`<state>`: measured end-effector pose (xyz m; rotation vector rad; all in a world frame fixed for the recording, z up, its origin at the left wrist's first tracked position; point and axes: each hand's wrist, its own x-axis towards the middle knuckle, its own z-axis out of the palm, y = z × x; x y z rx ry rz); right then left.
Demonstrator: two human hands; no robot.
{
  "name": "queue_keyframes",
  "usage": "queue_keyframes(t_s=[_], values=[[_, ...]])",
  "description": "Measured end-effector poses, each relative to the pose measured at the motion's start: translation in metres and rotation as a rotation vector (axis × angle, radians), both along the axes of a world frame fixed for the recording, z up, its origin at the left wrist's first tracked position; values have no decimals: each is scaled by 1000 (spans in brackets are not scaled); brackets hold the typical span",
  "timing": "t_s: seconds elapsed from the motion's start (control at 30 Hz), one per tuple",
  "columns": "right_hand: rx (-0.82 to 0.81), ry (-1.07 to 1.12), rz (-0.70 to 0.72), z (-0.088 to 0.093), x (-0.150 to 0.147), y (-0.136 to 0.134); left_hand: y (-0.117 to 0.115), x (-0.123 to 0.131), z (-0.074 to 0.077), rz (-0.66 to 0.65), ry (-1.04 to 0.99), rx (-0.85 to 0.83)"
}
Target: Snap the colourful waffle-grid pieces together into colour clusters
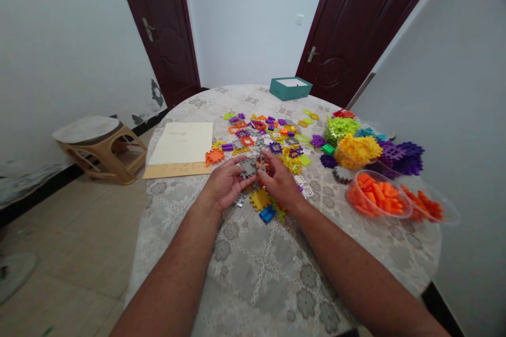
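A grey notched building piece (249,168) is held between my two hands over the pile of plastic pieces. My left hand (226,181) grips its left side, fingers curled along its edges. At the other side, my right hand (281,178) has thumb and fingers closed on the piece's right end, where a bit of orange shows. The fingers hide part of that end. Just below the hands lie a yellow notched piece (260,199) and a blue piece (268,214). An orange gear-shaped piece (214,156) rests beyond my left hand.
Loose purple pieces (275,147) and others spread behind my hands. To the right stand a tub of orange pieces (379,195) and heaps of yellow pieces (358,148) and green pieces (342,129). A paper sheet (182,143) lies left; a teal box (290,89) sits at the back.
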<state>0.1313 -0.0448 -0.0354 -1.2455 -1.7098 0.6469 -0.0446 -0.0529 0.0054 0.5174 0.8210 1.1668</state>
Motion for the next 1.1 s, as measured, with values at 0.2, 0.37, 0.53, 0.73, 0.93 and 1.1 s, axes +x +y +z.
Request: queue_keyframes(t_s=[0.2,0.37,0.53,0.73,0.93,1.1], values=[[201,-221,53,3,-4,-8,2,1,-3,7,-17,-18],[231,-253,45,-2,-3,-6,4,-4,-8,7,-69,-18],[247,-247,62,-2,-3,-6,4,-4,-11,-69,-68,39],[269,-217,41,0,-5,-7,4,-4,-14,-103,-20,57],[289,-192,44,3,-5,-9,3,-3,-13,-96,-14,63],[164,-99,-59,4,-3,-9,2,-2,-9,-104,-29,37]])
